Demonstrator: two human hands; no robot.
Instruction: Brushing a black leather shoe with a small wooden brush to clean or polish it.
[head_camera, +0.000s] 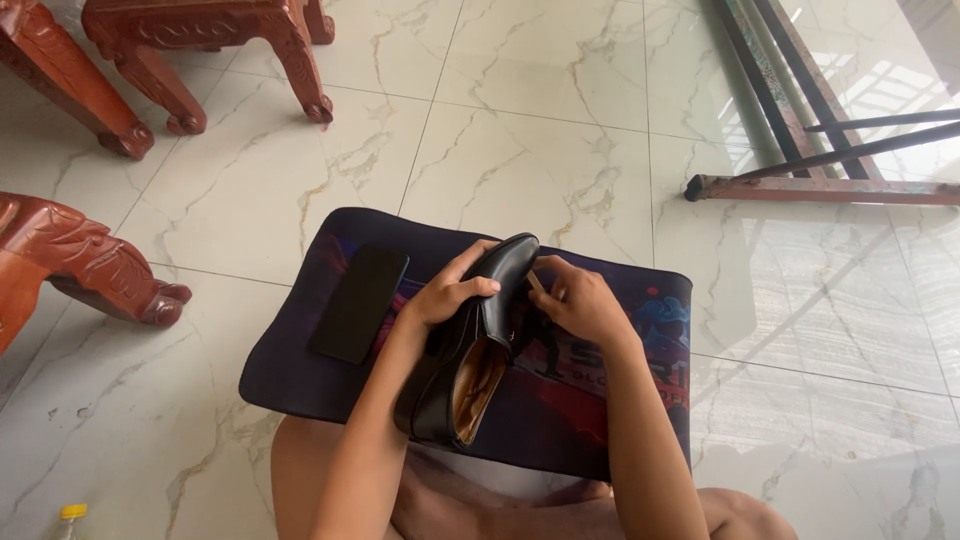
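Sunlit marble floor (560, 90), carved chair legs (150, 60)

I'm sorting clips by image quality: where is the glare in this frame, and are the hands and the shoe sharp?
Head view: strong window glare washes out the marble floor at right; the black shoe, left hand and right hand are evenly lit and fairly sharp; the shoe's toe carries a soft sheen; straight tile lines bend slightly toward the frame edges.

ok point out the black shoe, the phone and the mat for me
black shoe (505, 275): head view, on the upper near the toe.
phone (360, 302): head view, middle of its dark screen.
mat (290, 370): head view, bare left part beside the shoe.
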